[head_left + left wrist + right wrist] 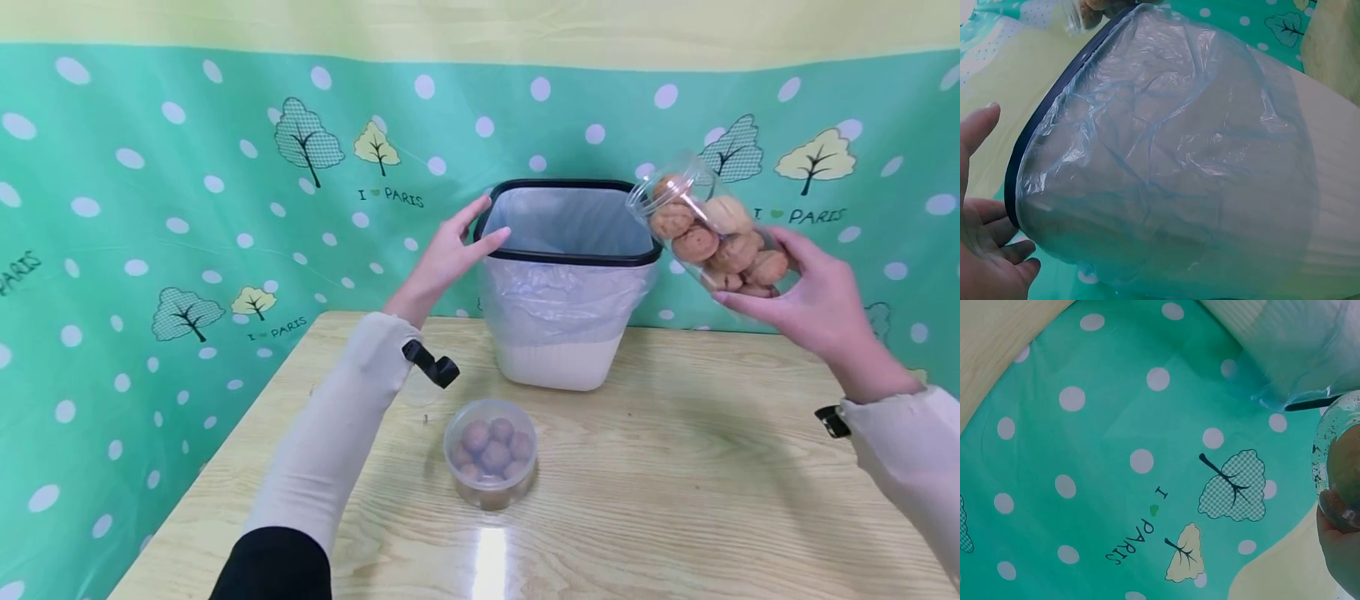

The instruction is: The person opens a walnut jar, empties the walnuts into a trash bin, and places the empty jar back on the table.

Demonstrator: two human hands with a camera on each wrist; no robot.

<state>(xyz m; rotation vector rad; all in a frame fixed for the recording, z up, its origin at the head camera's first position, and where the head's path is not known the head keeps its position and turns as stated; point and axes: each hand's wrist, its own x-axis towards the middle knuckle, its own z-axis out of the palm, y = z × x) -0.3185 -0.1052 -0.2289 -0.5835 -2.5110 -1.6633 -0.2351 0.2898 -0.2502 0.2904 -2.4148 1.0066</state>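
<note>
A white trash bin (558,362) with a black rim and a thin clear bag lining it stands on the table. My left hand (448,257) is at the rim's left side, thumb spread apart from the fingers; in the left wrist view the fingertips (1007,232) lie right at the black rim (1013,181). My right hand (817,292) grips a clear jar (693,179) by its base. Uncapped, the jar leans left with its mouth at the bin's right rim corner. Several walnuts (738,252) are inside it. The right wrist view catches only part of the jar (1322,450).
A round clear tub (491,492) with several brown balls under a translucent top sits on the wooden table (675,500), in front of the bin. A clear disc (420,390) lies near my left wrist. A green patterned cloth (150,208) hangs behind and to the left.
</note>
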